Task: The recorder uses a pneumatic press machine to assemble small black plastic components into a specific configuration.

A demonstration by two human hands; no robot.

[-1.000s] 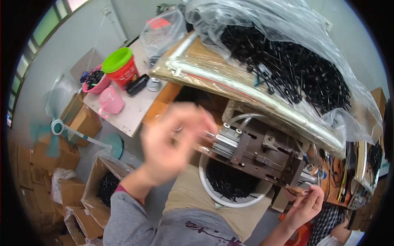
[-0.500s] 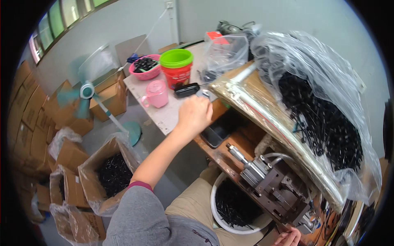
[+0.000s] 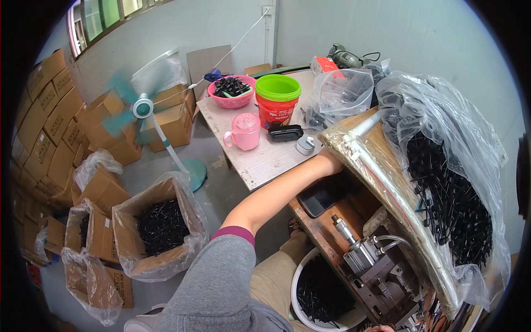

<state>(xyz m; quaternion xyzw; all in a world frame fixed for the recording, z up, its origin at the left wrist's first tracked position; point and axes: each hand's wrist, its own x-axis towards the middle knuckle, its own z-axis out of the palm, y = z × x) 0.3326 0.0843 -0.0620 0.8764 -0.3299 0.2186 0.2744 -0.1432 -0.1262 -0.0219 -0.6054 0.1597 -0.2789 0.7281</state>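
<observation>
1. Head view, left side of me: my left arm stretches forward, and my left grip (image 3: pixel 331 162) is tucked under the near edge of the plastic-wrapped tray (image 3: pixel 390 191); my fingers are hidden, so I can't tell whether they're apart or together.
2. Up on that tray sits a heap of black pieces (image 3: pixel 451 216), and just below my wrist a dark flat slab (image 3: pixel 321 201) lies on the wooden tabletop (image 3: pixel 314 226).
3. My right grip (image 3: pixel 380 328) barely peeks in at the bottom edge, near the metal fixture (image 3: pixel 381 288); too little shows to tell its state.
4. Beyond my left forearm, the pale tabletop (image 3: pixel 257 166) carries a pink mug (image 3: pixel 246 131), a black case (image 3: pixel 285 133) and a small silver case (image 3: pixel 306 145).
</observation>
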